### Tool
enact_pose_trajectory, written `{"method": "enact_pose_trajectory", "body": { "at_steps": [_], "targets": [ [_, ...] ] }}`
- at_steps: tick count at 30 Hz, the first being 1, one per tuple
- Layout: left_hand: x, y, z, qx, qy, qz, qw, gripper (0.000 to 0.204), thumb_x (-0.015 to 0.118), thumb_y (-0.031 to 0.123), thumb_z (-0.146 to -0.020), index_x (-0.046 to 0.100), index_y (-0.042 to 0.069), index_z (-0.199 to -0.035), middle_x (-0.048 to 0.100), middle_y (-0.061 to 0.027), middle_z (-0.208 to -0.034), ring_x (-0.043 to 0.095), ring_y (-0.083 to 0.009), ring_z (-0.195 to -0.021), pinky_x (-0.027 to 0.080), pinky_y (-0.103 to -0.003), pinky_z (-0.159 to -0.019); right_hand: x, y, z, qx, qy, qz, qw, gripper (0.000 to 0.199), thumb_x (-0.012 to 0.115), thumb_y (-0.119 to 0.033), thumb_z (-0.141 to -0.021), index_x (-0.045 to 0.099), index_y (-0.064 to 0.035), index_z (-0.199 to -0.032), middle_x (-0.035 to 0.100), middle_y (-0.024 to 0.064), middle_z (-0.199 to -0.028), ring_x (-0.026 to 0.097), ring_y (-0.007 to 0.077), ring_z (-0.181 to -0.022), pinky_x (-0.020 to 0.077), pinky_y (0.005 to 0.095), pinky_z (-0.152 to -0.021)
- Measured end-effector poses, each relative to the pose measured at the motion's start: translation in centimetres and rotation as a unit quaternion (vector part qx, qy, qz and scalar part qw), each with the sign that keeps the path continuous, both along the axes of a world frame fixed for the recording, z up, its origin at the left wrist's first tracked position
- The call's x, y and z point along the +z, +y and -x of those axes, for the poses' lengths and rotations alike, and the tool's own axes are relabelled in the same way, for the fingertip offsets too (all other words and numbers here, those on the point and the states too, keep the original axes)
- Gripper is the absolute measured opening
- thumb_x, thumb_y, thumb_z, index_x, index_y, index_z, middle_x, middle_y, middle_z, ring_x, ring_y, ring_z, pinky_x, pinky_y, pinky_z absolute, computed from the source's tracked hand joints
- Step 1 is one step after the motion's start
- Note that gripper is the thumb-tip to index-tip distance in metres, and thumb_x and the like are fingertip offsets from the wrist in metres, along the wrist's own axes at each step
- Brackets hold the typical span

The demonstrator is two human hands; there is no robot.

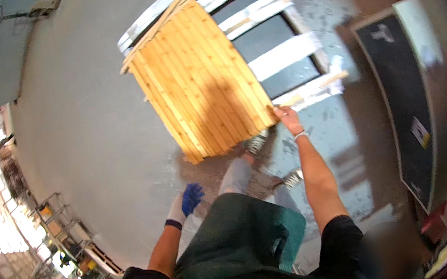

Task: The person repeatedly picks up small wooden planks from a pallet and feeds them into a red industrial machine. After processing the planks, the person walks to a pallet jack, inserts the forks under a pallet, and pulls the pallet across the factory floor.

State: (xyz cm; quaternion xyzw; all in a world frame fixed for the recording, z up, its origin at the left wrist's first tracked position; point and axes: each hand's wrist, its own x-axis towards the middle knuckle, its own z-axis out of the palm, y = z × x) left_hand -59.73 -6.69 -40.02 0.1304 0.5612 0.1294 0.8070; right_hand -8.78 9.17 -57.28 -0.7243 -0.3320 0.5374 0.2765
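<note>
A honey-coloured slatted wooden panel (198, 73) lies tilted across the left part of a white-covered pallet (286, 55). My bare right hand (289, 119) is closed on the panel's near right corner, with a pale band around the wrist. Below the panel's near left corner, apart from it, my left hand (186, 202) hangs in a white and blue work glove. Its fingers look loosely apart and hold nothing. Thin wooden strips (166, 17) rest along the panel's far edge. My shadow falls over the boards.
To the right stands a long dark panel-like piece with a pale side (407, 99), bearing a small label. Grey floor (83, 103) stretches to the left, with racks and shelving (68, 228) beyond it. My shoes (257, 143) stand close to the panel's near edge.
</note>
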Motion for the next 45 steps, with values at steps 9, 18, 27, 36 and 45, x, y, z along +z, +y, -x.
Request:
{"method": "enact_pose_trajectory", "body": {
  "at_steps": [9, 18, 27, 36, 45],
  "targets": [
    [2.2, -1.6, -1.9, 0.169, 0.088, 0.165, 0.968, 0.049, 0.050, 0.040, -0.104, 0.054, 0.003, -0.136, 0.061, -0.0115, -0.130, 0.063, -0.0224, -0.111, 0.051, -0.034, -0.090, -9.9, 8.3, 3.8, 0.139, -0.145, 0.115, 0.973, 0.092, 0.072, -0.061, -0.080, 0.051, 0.0132, -0.130, 0.065, 0.0292, -0.119, 0.063, 0.0376, -0.113, 0.0481, 0.0398, -0.098],
    [1.6, 1.1, -2.0, -0.005, 0.063, -0.041, 0.997, 0.039, 0.046, 0.023, -0.105, 0.051, 0.000, -0.136, 0.060, -0.0144, -0.130, 0.061, -0.0239, -0.117, 0.048, -0.037, -0.101, 5.7, 7.0, 4.2, 0.029, 0.064, 0.118, 0.991, 0.071, 0.088, -0.044, -0.070, 0.066, 0.0160, -0.100, 0.070, 0.0219, -0.094, 0.067, 0.0218, -0.081, 0.0551, 0.0371, -0.068],
    [12.0, 10.7, -22.4, -0.067, -0.176, -0.082, 0.979, 0.036, 0.055, 0.017, -0.101, 0.053, 0.002, -0.134, 0.058, -0.0123, -0.132, 0.060, -0.0215, -0.117, 0.049, -0.035, -0.099, 37.1, -11.4, 3.0, -0.026, 0.020, 0.163, 0.986, 0.051, 0.085, -0.032, -0.076, 0.070, 0.0111, -0.098, 0.070, 0.0091, -0.082, 0.062, 0.0140, -0.070, 0.0510, 0.0333, -0.061],
    [30.3, 5.2, -36.0, -0.167, -0.328, 0.060, 0.928, 0.037, 0.053, 0.022, -0.103, 0.054, -0.005, -0.129, 0.064, -0.0116, -0.120, 0.063, -0.0226, -0.110, 0.052, -0.037, -0.096, 59.1, -28.2, 4.1, -0.132, -0.079, 0.090, 0.984, 0.082, 0.090, -0.040, -0.066, 0.059, 0.0114, -0.122, 0.069, 0.0216, -0.111, 0.066, 0.0277, -0.101, 0.0513, 0.0364, -0.091],
    [41.7, 0.2, -42.4, -0.414, -0.354, -0.172, 0.821, 0.039, 0.066, 0.026, -0.095, 0.061, -0.003, -0.121, 0.068, -0.0079, -0.110, 0.064, -0.0167, -0.101, 0.051, -0.031, -0.091, 65.0, -38.3, 11.6, -0.314, -0.185, 0.014, 0.931, 0.081, 0.084, -0.034, -0.073, 0.047, 0.0039, -0.135, 0.061, 0.0216, -0.124, 0.061, 0.0322, -0.114, 0.0475, 0.0412, -0.098]
  ]
}}
